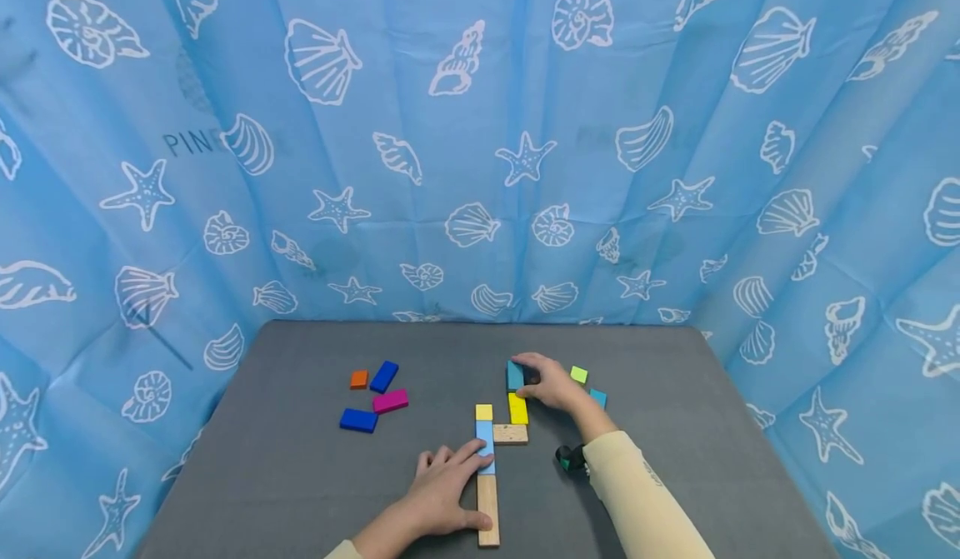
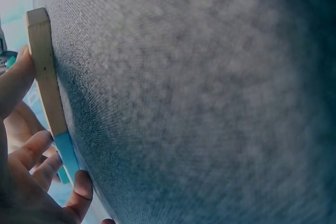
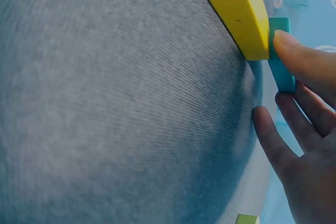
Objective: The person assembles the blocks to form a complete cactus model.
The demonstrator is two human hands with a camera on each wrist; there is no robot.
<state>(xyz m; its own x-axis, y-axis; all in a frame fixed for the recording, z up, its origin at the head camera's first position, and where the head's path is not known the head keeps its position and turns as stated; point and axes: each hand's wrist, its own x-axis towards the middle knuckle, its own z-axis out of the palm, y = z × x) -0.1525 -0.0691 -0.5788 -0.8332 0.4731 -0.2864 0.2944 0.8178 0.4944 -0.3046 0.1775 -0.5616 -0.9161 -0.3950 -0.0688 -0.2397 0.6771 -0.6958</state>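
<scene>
On the grey table, my left hand (image 1: 446, 492) rests along a row of blocks. Its fingertips touch the light blue block (image 1: 485, 448) and its thumb touches the long wooden block (image 1: 487, 505). A small pale yellow block (image 1: 483, 412) caps the row's far end. My right hand (image 1: 553, 382) pinches a teal block (image 1: 514, 376) between thumb and fingers. That block stands against the far end of a bright yellow block (image 3: 242, 19). A shorter wooden block (image 1: 511, 434) links the yellow block's near end to the light blue one.
To the left lie an orange block (image 1: 359, 379), a magenta block (image 1: 391, 401) and two dark blue blocks (image 1: 358, 420). Right of my right hand are a lime green block (image 1: 579, 374) and another teal block (image 1: 598, 397). A blue shell-print curtain (image 1: 480, 167) hangs behind the table.
</scene>
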